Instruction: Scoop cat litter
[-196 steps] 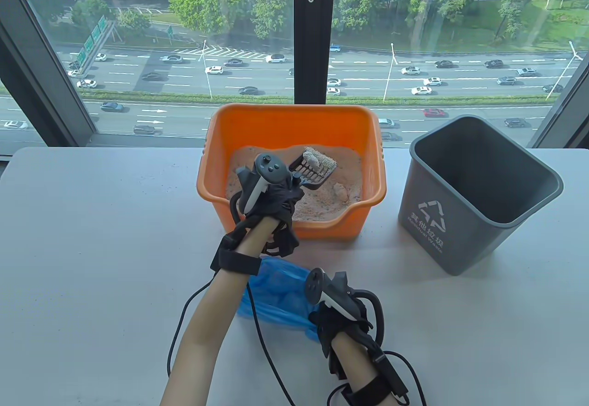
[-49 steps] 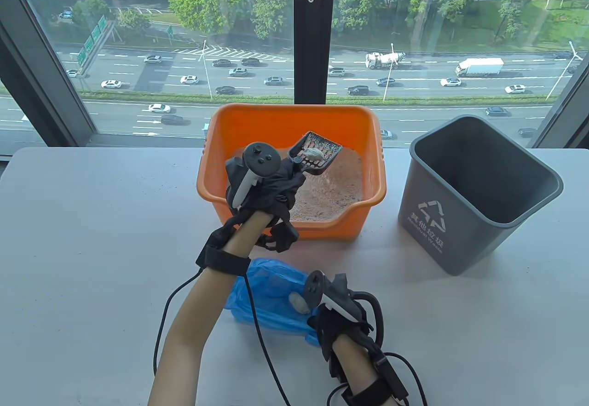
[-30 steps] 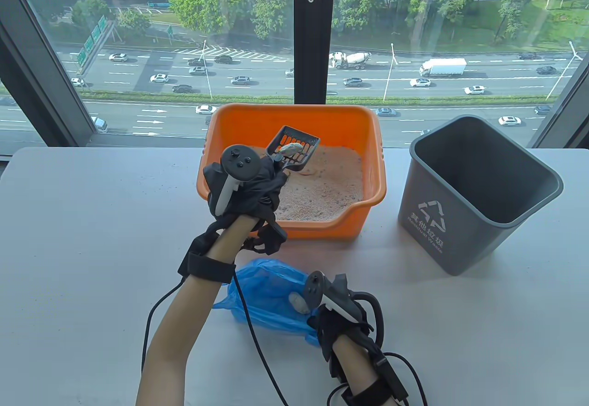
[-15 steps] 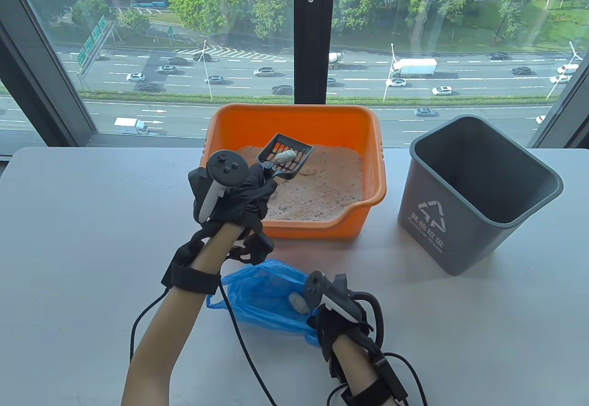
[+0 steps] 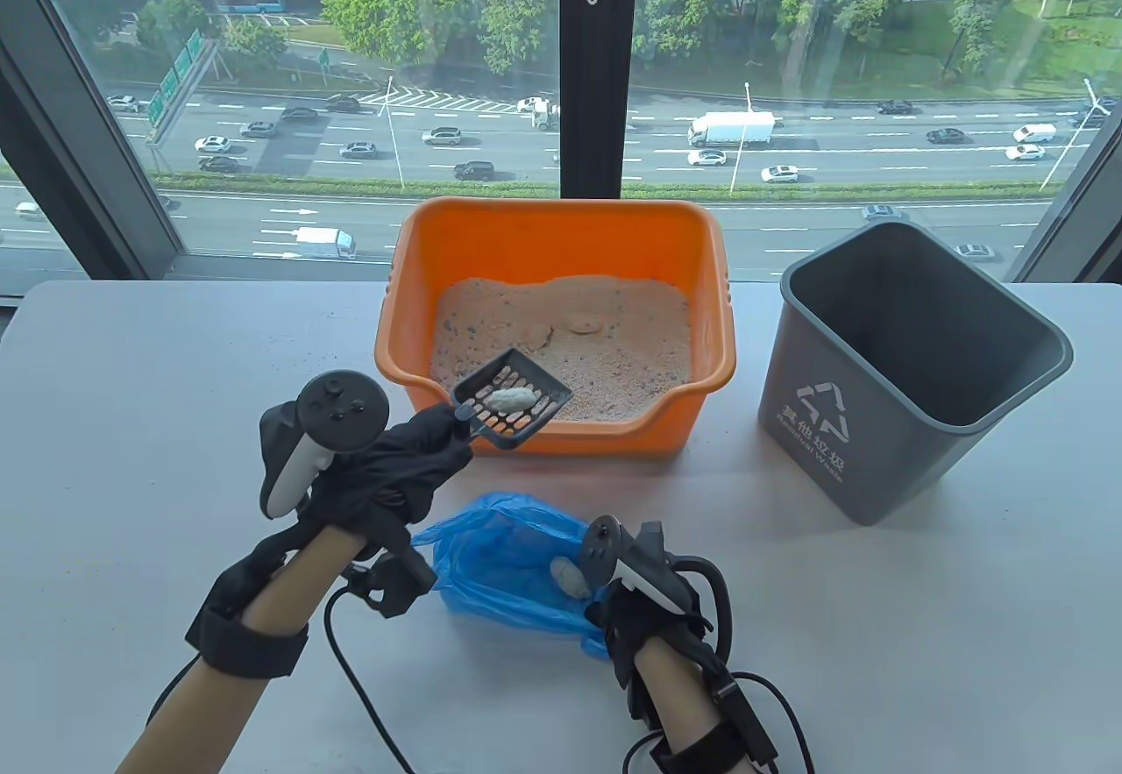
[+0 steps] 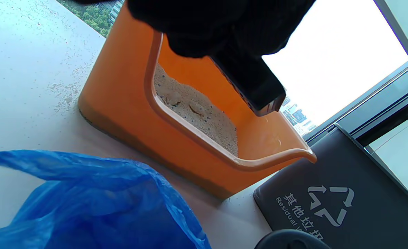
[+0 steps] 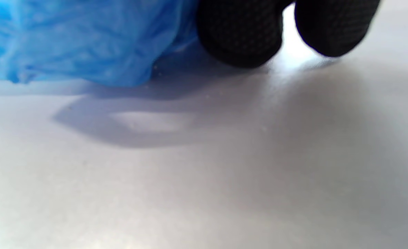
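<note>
My left hand [image 5: 394,472] grips the handle of a black slotted scoop [image 5: 513,397] that carries a pale litter clump [image 5: 511,399]. The scoop hangs over the front rim of the orange litter box [image 5: 561,436], above the open blue plastic bag [image 5: 508,559]. The box holds sandy litter [image 5: 578,344]. My right hand [image 5: 644,612] holds the bag's right edge on the table; a clump [image 5: 570,578] lies inside the bag. In the left wrist view the scoop's underside [image 6: 249,83] shows above the box [image 6: 121,103] and the bag [image 6: 86,204]. The right wrist view shows my fingertips [image 7: 242,38] beside the bag [image 7: 86,38].
A grey waste bin [image 5: 903,371] stands open to the right of the box, also in the left wrist view [image 6: 332,204]. The white table [image 5: 131,388] ends at a window behind. Glove cables trail off the front edge.
My left hand has lifted the scoop with the clump out of the litter and drawn it back and down to the box's front rim, above the bag. The right hand has stayed still.
</note>
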The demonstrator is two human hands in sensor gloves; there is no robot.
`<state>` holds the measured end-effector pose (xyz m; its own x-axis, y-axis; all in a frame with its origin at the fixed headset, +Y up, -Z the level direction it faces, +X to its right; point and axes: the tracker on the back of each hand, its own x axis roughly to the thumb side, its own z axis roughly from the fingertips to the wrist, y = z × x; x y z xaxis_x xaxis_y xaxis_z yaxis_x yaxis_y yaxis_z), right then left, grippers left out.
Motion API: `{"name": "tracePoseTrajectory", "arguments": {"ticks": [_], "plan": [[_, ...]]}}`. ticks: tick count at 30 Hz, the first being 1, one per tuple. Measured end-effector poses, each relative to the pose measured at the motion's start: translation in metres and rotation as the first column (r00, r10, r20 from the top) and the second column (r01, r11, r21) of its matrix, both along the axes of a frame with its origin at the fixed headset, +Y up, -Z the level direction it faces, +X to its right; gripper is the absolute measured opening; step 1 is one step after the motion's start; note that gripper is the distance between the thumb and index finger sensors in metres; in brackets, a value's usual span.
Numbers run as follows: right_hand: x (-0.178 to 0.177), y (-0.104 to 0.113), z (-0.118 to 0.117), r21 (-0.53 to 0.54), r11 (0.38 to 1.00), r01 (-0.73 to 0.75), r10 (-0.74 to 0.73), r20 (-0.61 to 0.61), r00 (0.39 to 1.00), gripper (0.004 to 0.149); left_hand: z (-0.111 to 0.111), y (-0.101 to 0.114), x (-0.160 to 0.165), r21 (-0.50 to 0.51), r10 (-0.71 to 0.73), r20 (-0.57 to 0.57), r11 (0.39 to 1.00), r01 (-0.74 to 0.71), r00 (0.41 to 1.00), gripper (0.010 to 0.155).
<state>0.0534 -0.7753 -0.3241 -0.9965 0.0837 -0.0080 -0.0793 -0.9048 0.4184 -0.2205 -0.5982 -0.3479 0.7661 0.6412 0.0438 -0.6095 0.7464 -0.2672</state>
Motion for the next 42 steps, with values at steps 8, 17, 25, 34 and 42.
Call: {"name": "tracePoseTrajectory", "arguments": {"ticks": [8,17,25,34,42], "plan": [[0.0,0.0,0.0,-0.002,1.0,0.003,-0.003,-0.002,1.0,0.073,0.052,-0.017,-0.028,-0.098,-0.049,0.109,0.993,0.06,0.993,0.062],[0.001,0.0,0.0,-0.004,1.0,0.007,-0.007,-0.002,1.0,0.073,0.06,-0.043,-0.015,-0.281,-0.161,0.219,0.934,0.22,0.962,0.062],[0.001,-0.001,0.0,-0.006,1.0,0.007,-0.007,-0.005,1.0,0.073,0.041,-0.055,0.025,-0.291,-0.376,0.251,0.85,0.44,0.892,0.066],[0.001,-0.001,0.0,-0.009,1.0,0.009,-0.009,-0.008,1.0,0.073,0.056,-0.046,0.01,-0.301,-0.34,0.256,0.861,0.409,0.905,0.065],[0.0,-0.001,0.001,-0.007,1.0,0.009,-0.01,-0.009,1.0,0.073,0.065,-0.002,-0.021,-0.218,-0.195,0.13,0.951,0.22,0.972,0.064]]}}
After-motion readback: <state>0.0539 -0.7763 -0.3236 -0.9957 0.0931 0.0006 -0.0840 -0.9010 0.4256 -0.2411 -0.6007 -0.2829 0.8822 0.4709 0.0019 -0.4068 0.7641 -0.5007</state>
